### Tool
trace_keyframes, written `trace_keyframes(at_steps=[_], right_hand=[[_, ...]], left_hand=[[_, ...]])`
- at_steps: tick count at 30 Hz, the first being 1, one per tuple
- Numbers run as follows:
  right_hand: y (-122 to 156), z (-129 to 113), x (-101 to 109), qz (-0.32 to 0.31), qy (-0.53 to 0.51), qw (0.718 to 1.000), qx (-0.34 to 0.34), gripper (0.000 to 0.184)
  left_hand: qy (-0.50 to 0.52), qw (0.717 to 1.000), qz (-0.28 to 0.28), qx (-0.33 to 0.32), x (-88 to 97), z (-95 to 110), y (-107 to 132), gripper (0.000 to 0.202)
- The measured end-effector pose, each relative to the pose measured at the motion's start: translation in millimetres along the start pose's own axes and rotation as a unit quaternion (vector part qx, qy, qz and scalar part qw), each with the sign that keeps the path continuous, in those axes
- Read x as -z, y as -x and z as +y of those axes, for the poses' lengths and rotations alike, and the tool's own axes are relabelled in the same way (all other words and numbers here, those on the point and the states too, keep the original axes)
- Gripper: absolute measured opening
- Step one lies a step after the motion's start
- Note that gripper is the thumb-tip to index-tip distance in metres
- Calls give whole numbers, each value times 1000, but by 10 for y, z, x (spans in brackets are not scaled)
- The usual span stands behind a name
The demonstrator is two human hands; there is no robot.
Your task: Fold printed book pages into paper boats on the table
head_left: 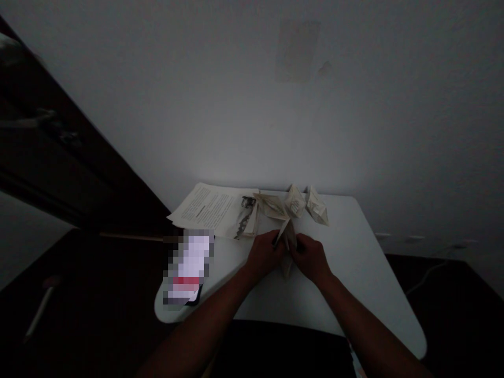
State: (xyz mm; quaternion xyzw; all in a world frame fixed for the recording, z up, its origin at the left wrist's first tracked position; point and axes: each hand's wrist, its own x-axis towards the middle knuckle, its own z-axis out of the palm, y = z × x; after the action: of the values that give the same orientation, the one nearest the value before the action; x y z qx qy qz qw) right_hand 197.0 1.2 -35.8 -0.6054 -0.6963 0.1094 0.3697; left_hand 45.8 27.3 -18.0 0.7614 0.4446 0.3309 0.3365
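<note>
Between my two hands is a folded piece of printed paper [289,234], its pointed flaps standing up and a lower tip showing beneath my fingers. My left hand [268,251] is closed on its left side, and my right hand [312,256] grips it from the right. Fingertips of both hands are partly hidden by the paper and the dim light. Just beyond them lie several folded paper boats: one opened wide [272,206], another upright [295,201], and a third [317,206] leaning to the right.
A white table [354,273] stands against the wall. Loose printed pages [212,207] lie at its back left, with a lit, blurred-out phone [191,265] nearer the left edge. A dark door [59,136] is at far left, and a cable [429,270] runs at right.
</note>
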Motion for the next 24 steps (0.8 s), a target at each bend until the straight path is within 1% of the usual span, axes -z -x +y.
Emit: trace_keyframes(at_steps=[2, 4, 9, 13, 15, 17, 18, 20, 22, 24], right_hand=[[-18, 19, 9, 15, 37, 999, 9, 22], [-26, 35, 12, 20, 51, 999, 0, 24], [-20, 52, 15, 5, 50, 998, -28, 20], [-18, 50, 23, 9, 41, 998, -42, 20], [-19, 53, 33, 11, 28, 998, -51, 21], [-19, 66, 45, 9, -7, 998, -63, 21], [-19, 74, 51, 4, -34, 997, -69, 20], [-16, 94, 59, -8, -101, 992, -80, 16], [-15, 107, 62, -20, -170, 981, -91, 13], [-18, 110, 59, -28, -222, 969, -100, 15]], left_hand=[[-19, 1000, -14, 19, -30, -12, -48, 21], [-33, 999, -20, 37, -60, -22, -82, 21], [-25, 997, -10, 65, -104, -19, -91, 22], [-8, 997, -11, 80, -92, -32, -77, 19], [20, 996, -19, 83, -65, -47, -77, 16], [96, 990, -53, 85, -34, -64, -79, 15], [153, 981, -79, 86, -23, -73, -79, 20], [279, 948, -126, 90, -16, -88, -77, 34], [383, 907, -147, 94, -34, -92, -73, 42], [459, 869, -156, 95, -63, -76, -68, 46]])
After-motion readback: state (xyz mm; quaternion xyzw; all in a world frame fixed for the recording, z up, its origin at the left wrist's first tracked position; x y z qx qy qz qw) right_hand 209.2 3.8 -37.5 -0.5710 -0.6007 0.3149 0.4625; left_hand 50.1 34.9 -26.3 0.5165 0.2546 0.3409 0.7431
